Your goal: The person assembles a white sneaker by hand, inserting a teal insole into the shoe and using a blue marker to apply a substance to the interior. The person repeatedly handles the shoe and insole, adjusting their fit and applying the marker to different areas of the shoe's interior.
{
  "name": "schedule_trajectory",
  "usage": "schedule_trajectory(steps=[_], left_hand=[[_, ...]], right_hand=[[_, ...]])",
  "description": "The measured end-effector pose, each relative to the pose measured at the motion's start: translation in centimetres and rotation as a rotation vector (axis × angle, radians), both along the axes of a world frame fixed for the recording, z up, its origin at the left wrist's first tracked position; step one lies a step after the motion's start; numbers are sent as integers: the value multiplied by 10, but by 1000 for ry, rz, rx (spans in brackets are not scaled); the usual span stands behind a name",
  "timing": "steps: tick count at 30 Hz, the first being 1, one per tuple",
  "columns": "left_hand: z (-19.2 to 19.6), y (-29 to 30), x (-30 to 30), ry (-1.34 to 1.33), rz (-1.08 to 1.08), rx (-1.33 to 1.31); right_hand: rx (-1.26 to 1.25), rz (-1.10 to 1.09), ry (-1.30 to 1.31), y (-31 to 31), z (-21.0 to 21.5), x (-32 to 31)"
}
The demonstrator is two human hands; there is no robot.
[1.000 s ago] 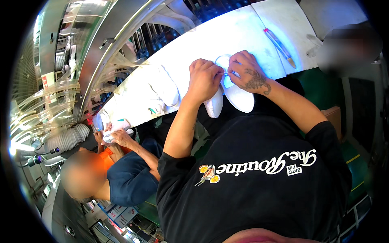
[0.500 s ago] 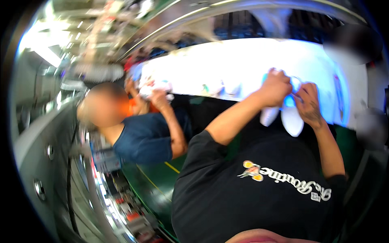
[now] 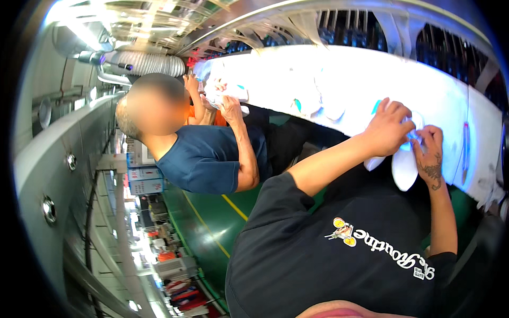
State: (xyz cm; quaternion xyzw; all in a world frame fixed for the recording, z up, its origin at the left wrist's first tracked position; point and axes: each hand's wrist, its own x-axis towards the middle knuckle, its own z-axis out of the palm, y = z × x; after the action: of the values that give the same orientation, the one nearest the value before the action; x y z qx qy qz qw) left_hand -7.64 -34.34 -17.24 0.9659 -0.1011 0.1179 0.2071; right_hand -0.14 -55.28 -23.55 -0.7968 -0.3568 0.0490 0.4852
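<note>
While both hands work close together at the near right of the white bench [image 3: 366,71], a white shoe [image 3: 404,172] sits right under them, toe pointing near, twd the wearer's black T-shirt [image 3: 318,254]. L hand [image 3: 389,127] is over the shoe's far L side, fingers bent down twd its opening; R hand [image 3: 428,153] is along its R side, thumb & fingertips at the same spot. Fingertips of both nearly meet there; can't tell if they're pinched on anything, too small & glary. 2nd white shoe [image 3: 374,162] is just L, partly hidden by L hand/forearm. Slim brush [image 3: 466,146] lies on bench well R of R hand. Farther L, another white shoe [image 3: 333,109] on bench; beyond it, a co-worker in navy tee [image 3: 201,164] w/ hands on white footwear.
</note>
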Motion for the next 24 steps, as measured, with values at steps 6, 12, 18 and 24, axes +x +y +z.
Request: schedule_trajectory(steps=[6,12,18,24], left_hand=[[4,-8,-115,184,438,-218],[17,-7,-116,60,413,-190],[83,-15,-86,-145,118,-188],[90,-33,-77,156,126,-741]], right_hand=[[-62,283,-235,-61,9,-47],[106,322,-289,-55,25,-51],[513,155,-51,-25,96,-69],[416,81,8,-21,94,-74]])
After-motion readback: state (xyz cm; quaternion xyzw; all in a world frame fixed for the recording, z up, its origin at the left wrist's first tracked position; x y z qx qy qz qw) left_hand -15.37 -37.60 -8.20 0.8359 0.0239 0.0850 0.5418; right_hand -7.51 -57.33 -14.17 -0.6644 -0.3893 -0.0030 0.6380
